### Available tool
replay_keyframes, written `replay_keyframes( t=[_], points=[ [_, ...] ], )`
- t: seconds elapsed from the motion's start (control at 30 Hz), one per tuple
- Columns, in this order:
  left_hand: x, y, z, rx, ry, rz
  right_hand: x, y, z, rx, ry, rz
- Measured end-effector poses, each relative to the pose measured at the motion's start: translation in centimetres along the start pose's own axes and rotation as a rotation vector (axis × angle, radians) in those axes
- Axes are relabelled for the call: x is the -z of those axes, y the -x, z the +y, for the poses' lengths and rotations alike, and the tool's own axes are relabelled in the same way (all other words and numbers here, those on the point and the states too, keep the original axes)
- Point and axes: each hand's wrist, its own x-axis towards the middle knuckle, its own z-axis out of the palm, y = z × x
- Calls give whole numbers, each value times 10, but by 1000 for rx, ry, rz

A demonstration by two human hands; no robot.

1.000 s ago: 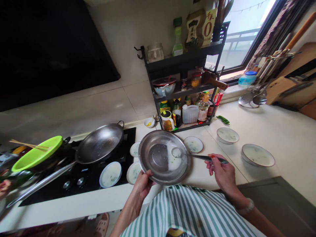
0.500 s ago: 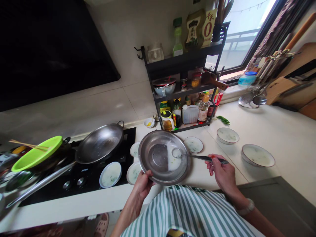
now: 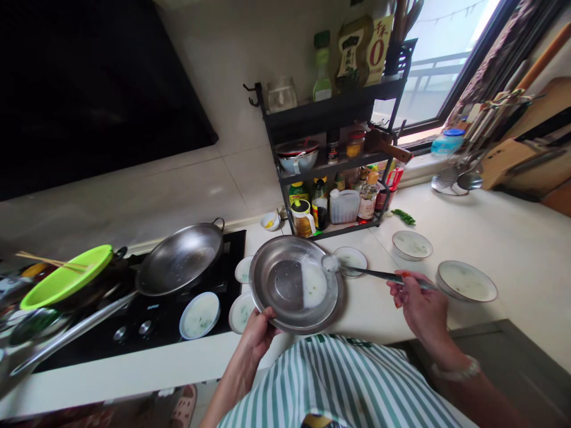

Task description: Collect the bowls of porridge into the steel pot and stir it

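Observation:
My left hand (image 3: 260,329) grips the near rim of a wide metal basin (image 3: 267,297), which tilts so that white soup (image 3: 314,285) with green bits pools on its right side. In my right hand (image 3: 422,303) is the dark handle of a ladle (image 3: 331,263), its bowl over the basin's right rim. Just behind that rim is a small bowl (image 3: 357,259) of the same soup. Two more soup bowls, one smaller (image 3: 413,244) and one larger (image 3: 466,282), stand on the right. Left of the basin, the edges of two bowls (image 3: 239,312) show partly behind it.
A wok (image 3: 181,259) rests on the black hob, its long handle reaching the front left. One soup bowl (image 3: 199,315) sits at the hob's right edge. A lime-green basin (image 3: 71,278) with chopsticks is at far left. Behind stands a black rack (image 3: 332,114) of bottles and jars.
My right hand has moved right with the ladle, whose bowl has left the soup and now reaches the basin's right rim. The left hand and basin have hardly moved.

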Motion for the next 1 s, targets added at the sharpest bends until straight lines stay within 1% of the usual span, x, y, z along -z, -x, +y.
replay_keyframes(
  t=[0.13,0.27,0.43,0.63,0.73,0.8,0.83,0.87,0.93,1.0],
  points=[
    [0,0,1,10,3,10,9,-12,-3,90,54,39],
    [1,-2,0,6,6,6,17,-17,-2,186,220,31],
    [2,-2,0,6,8,0,27,-12,2,379,438,-69],
    [4,-3,1,-1,-5,-9,40,-7,-3,680,433,-227],
    [2,-2,2,2,-7,3,44,-5,-4,746,461,-291],
    [1,-1,3,-4,4,11,44,-4,-1,713,478,-316],
    [0,-1,3,-8,9,17,43,-3,1,667,480,-300],
    [0,0,3,-11,12,24,40,-2,4,600,477,-257],
    [-1,0,2,-11,6,27,33,0,8,421,415,-106],
    [0,0,2,-9,-1,22,24,1,10,250,260,50]
  ],
)
